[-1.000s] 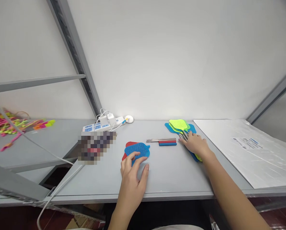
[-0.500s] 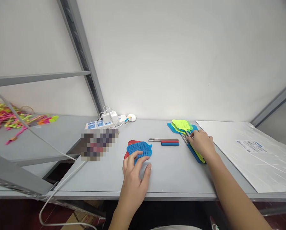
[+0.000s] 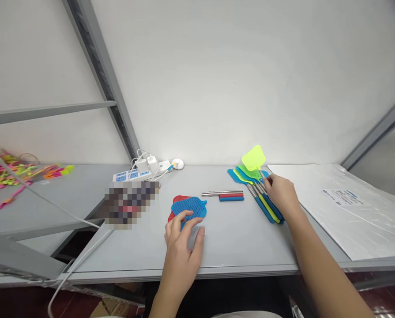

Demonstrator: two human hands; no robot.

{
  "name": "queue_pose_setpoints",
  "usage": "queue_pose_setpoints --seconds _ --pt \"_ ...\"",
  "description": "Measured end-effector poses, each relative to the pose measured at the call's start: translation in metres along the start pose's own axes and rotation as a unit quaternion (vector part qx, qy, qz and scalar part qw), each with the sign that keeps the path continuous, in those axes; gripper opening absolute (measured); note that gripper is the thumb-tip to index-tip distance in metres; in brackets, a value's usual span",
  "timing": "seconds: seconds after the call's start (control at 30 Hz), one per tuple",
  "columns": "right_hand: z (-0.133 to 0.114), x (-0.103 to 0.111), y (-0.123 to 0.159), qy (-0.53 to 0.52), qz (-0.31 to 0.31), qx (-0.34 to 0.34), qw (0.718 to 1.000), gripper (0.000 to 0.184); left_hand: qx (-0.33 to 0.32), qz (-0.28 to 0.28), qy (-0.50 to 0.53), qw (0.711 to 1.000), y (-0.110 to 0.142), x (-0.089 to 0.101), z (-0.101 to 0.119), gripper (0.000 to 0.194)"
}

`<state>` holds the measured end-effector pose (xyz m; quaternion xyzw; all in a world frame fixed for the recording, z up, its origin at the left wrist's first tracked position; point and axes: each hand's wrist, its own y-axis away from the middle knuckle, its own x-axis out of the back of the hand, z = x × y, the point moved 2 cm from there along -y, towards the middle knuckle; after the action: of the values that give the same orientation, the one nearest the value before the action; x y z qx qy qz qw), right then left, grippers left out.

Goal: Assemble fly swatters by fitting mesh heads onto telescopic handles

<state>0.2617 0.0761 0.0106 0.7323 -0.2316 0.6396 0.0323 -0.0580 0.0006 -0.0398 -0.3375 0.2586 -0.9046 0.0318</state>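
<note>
While your right grip (image 3: 279, 190) is clamping a yellow swatter (image 3: 253, 157), blue mesh (image 3: 187, 205) is lying under your spread left grip (image 3: 183, 245)

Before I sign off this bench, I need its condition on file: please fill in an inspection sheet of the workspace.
Surface: grey tabletop, no obvious damage.
Job's things: blue swatter head overlapping red head; red handle beside blue handle; swatter pile at right.
Clutter: power strip at the back; white package at right; one blurred item.
Grips: left hand open over blue swatter head; right hand pinching yellow swatter.
Cables: white cable hanging at front left.
Surroundings: white wall, shelf frame.
</note>
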Motion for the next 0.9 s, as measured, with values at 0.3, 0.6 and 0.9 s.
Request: queue_pose_setpoints --seconds 0.3,0.6,0.9 --pt "-0.004 -0.017 -0.003 0.018 -0.059 0.036 0.997 0.027 -0.011 0.0 -0.003 1.0 -0.001 -0.001 -0.002 0.021" --pt "-0.005 -0.02 0.0 0.033 -0.032 0.057 0.997 0.027 -0.011 0.0 0.005 1.0 0.0 -0.001 -0.001 0.021" --pt "-0.036 -0.007 0.003 0.019 -0.019 0.169 0.985 0.033 -0.001 -0.006 0.002 1.0 -0.002 -0.001 0.001 0.021"
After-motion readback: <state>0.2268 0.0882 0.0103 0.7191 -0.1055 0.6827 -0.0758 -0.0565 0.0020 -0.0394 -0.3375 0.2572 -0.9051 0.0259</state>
